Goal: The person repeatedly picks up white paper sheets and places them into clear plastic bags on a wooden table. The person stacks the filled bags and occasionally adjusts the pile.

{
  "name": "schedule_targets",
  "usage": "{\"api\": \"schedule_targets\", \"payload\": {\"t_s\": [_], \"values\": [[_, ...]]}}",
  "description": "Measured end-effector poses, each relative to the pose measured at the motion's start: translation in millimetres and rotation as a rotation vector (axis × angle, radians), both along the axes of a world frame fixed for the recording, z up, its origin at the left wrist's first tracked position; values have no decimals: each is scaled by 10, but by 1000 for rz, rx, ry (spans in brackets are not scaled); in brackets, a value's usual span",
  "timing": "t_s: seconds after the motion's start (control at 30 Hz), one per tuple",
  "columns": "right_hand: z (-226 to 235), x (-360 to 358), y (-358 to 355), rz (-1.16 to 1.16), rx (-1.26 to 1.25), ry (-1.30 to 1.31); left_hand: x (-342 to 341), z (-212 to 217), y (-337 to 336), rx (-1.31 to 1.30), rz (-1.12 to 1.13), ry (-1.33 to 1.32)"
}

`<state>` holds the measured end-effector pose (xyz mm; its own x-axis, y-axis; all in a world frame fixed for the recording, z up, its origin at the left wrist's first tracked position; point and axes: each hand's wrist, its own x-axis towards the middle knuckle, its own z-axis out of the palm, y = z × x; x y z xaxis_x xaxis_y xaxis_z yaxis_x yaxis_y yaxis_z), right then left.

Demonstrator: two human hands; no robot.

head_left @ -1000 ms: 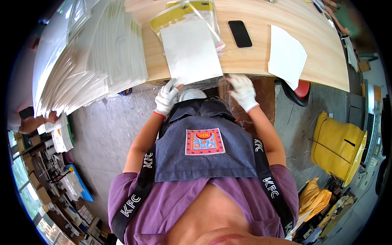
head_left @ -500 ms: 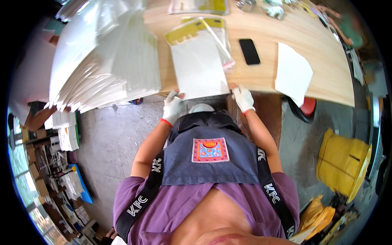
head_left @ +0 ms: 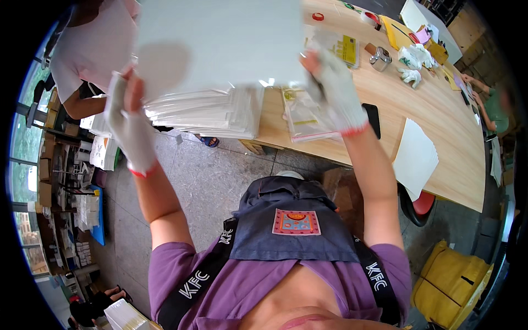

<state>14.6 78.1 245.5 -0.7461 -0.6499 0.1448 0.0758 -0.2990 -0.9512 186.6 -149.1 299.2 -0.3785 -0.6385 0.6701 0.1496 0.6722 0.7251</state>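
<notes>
Raised over the table's left part is a large white sheet (head_left: 231, 44), with glints of clear plastic along its lower edge. My left hand (head_left: 131, 118), in a white glove with bare fingertips, grips its left edge. On the opposite edge my right hand (head_left: 336, 93), gloved the same way, is closed; its fingers are partly blurred. Beneath the sheet lies a tall stack of white sheets in clear plastic sleeves (head_left: 206, 115), partly hidden by it. Near my right hand, clear packets with yellow-green printing (head_left: 300, 124) rest on the table.
On the wooden table (head_left: 374, 148) lie a black phone (head_left: 372, 118), fanned white sheets (head_left: 416, 157), a shiny metal jar (head_left: 380, 59) and white gloves (head_left: 411, 77). One person (head_left: 91, 55) stands at left, another (head_left: 498, 113) at far right. A red stool (head_left: 423, 202) and yellow bundle (head_left: 451, 280) stand right.
Both hands have lifted the white sheet from the table's front edge and carried it up and leftward over the stack. The view has shifted, showing more of the table's far right.
</notes>
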Motion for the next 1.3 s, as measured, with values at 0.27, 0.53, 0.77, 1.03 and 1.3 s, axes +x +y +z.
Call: {"api": "schedule_targets", "payload": {"t_s": [0.27, 0.53, 0.77, 1.03, 1.3], "values": [[607, -354, -841, 103, 480, 608, 105, -43, -1114, -176, 66, -578], [-964, -187, 782, -370, 204, 145, 447, -1914, -1228, 360, -76, 243], [-3283, 322, 2886, -1218, 173, -786, 837, -4383, -104, 476, -348, -501], [-3310, 50, 3440, -1199, 45, -912, -963, -3220, 1192, -642, -622, -689], [-3004, 410, 3283, -953, -247, -923, -1539, -3108, 1152, -747, -493, -1167]]}}
